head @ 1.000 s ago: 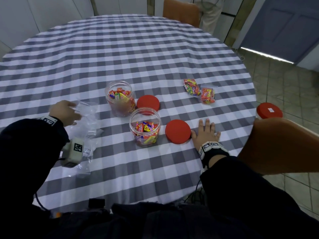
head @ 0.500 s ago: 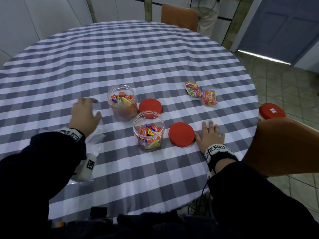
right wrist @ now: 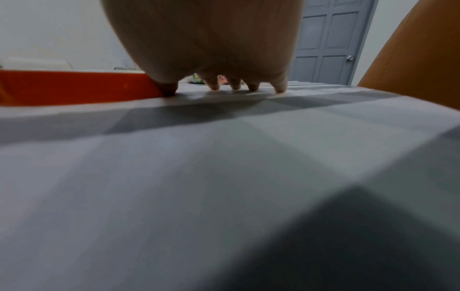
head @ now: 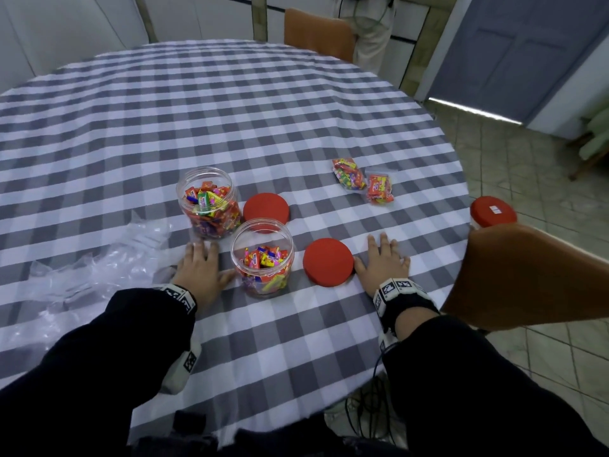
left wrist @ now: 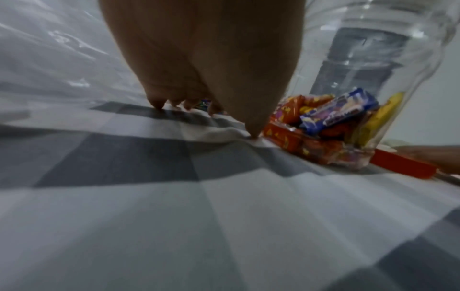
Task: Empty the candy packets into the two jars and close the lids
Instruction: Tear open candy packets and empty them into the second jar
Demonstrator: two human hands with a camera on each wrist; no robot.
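Beside 2 open jars (head: 262,257), both hands (head: 382,262) rest flat.

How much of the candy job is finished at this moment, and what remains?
Done: both jars hold candy, and empty wrappers lie at the left. In hand: nothing; the left hand and right hand rest flat on the tablecloth. Left: two full candy packets, and both red lids are off.
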